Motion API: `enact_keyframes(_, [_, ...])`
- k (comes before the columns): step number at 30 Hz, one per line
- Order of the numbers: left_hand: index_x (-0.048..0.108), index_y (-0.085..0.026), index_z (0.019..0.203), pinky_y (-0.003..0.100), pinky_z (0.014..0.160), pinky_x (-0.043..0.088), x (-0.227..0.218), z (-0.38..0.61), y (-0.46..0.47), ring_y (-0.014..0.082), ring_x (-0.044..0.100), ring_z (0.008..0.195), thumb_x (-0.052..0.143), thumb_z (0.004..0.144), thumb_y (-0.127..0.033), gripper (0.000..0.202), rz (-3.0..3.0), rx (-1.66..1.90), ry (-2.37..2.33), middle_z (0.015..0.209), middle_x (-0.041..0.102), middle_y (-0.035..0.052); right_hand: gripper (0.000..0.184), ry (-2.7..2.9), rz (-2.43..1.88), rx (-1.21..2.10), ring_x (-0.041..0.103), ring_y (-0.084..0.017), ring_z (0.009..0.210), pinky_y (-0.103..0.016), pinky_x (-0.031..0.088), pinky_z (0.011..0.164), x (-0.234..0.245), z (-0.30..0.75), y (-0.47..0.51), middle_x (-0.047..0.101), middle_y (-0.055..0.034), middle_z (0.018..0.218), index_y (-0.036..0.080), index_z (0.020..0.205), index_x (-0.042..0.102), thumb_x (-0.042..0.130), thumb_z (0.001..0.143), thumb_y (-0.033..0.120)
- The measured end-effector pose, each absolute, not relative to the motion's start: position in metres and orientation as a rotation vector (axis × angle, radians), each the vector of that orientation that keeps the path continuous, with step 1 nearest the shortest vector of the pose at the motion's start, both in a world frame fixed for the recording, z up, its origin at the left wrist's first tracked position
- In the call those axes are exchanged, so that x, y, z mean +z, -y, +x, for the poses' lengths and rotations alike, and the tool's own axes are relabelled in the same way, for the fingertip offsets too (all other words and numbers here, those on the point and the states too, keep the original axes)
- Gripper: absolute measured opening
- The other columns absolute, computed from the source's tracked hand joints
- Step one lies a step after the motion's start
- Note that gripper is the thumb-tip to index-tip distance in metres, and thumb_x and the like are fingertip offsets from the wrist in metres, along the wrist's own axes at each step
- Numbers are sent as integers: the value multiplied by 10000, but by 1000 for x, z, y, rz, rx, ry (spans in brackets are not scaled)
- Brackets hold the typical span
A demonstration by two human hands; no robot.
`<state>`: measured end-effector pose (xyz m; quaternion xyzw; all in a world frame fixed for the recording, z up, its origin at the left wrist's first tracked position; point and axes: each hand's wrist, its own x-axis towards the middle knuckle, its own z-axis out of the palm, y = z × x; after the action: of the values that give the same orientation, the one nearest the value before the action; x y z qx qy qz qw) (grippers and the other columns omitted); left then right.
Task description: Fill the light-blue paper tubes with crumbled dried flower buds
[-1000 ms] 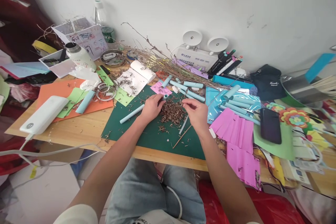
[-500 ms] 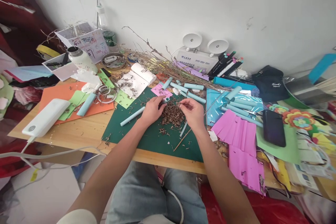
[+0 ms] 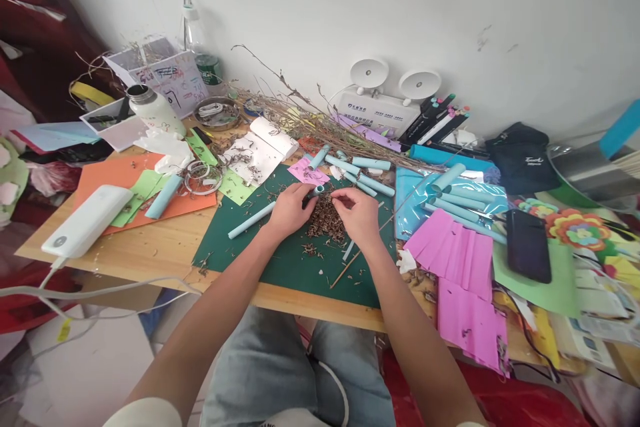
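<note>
A heap of dried brown plant bits [image 3: 324, 219] lies on the dark green cutting mat [image 3: 280, 260]. My left hand [image 3: 289, 209] is closed round a short light-blue paper tube [image 3: 317, 190], whose open end shows just past my fingers. My right hand [image 3: 354, 212] rests over the heap with its fingertips pinched together right next to the tube's mouth. What the pinch holds is too small to make out. A longer blue tube [image 3: 251, 220] lies on the mat to the left of my left hand.
More blue tubes [image 3: 453, 203] lie on a blue sheet at the right, next to pink folded paper [image 3: 457, 257] and a black phone [image 3: 529, 245]. Dry twigs [image 3: 310, 121] stretch along the back. A white power bank [image 3: 86, 220] and orange paper [image 3: 110, 177] sit at the left.
My right hand has moved left over the heap, closer to the tube in my left hand. The view has shifted slightly.
</note>
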<state>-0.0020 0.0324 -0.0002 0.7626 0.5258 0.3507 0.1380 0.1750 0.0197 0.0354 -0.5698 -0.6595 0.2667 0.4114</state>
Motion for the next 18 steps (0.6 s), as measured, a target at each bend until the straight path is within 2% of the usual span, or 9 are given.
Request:
enact_keyframes(5, [609,-193,1112,326,808,506,3,-2,-32,214,630,903,553,901,-234,223,2204,983,-1504,990,680,77,214,1744,-1416,682,690,-191,725,-336,564,750,28,165,-31,741,-35,840,214,903,702,551,769,142])
enact_keyframes(7, [616,-194,1051,315,764,490,3,-2,-32,209,619,858,539,919,-261,167,2217,963,-1516,929,670,70,227,1771,-1401,690,688,-189,727,-330,559,747,26,162,-35,737,-32,831,216,905,696,551,763,115])
enact_keyframes(10, [609,-193,924,301,708,461,2,-2,-33,203,598,797,519,936,-284,128,2234,934,-1563,840,641,65,165,1855,-1436,585,674,-203,733,-347,537,739,28,165,-35,731,-27,801,230,862,704,580,792,145])
enact_keyframes(12, [605,-191,908,297,701,456,1,-2,-33,202,596,792,519,938,-290,134,2239,926,-1577,831,635,67,114,1908,-1467,462,659,-219,750,-363,517,742,32,170,-31,726,-29,783,237,822,713,606,821,197])
enact_keyframes(15, [616,-190,985,305,733,474,0,-1,-32,210,612,834,526,934,-283,139,2231,935,-1571,881,651,74,131,1946,-1468,356,646,-231,783,-377,501,763,36,180,-25,733,-38,804,241,791,727,613,855,255])
enact_keyframes(18, [599,-192,1152,327,814,497,0,-1,-31,218,628,912,537,929,-267,243,2202,981,-1528,983,675,82,173,1934,-1435,372,658,-232,831,-380,508,792,36,187,-21,747,-44,863,242,837,745,578,879,251])
